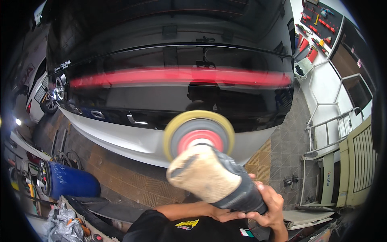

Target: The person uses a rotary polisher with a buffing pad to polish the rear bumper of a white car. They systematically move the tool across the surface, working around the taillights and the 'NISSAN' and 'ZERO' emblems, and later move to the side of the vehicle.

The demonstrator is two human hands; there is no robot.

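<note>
A polisher with a beige cover on its head and a dark body is held up in front of me. Its round yellow foam pad, with a grey and red backing, faces the car's rear and looks blurred. My right hand wraps round the back end of the dark body. From the left, my left hand reaches under the same end and grips it, its fingers partly hidden by the tool. Beyond the pad is a glossy black tailgate with a red light bar, above a white bumper.
To the left lies a blue drum, near crumpled grey cloth or plastic. On the right are a metal frame, a pale green cabinet and a wall board of red tools. A white car stands far left.
</note>
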